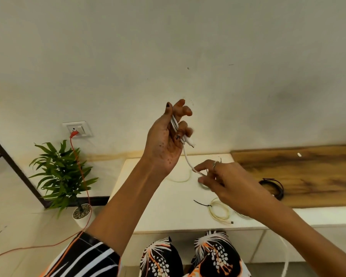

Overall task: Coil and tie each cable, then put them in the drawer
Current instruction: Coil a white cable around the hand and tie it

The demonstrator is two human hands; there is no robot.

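A white cable (177, 130) is gripped in the left hand (166, 142), raised above the white cabinet top (158, 206); several loops are wound across the palm and held by the curled lower fingers, while the index and neighbouring fingers are stretched upward. A connector end (191, 143) is seen sticking out just past the curled fingers. From the coil a single strand (188, 159) is led down to the right hand (228, 184), where it is pinched between thumb and fingertips; a ring (214, 164) is worn on one finger. On the cabinet top, below the right hand, a pale yellowish coiled cable (218, 211) is laid, with a black tie (202, 204) touching its left side. Another thin pale loop (180, 177) is laid on the cabinet top just behind the left wrist. At the cabinet top's right, on a wooden board (308, 172), a black coiled cable (273, 186) is placed. Left of the cabinet, on the floor, a potted plant (62, 176) is stood, and an orange cord (82, 176) is plugged into a wall socket (77, 129) above it.
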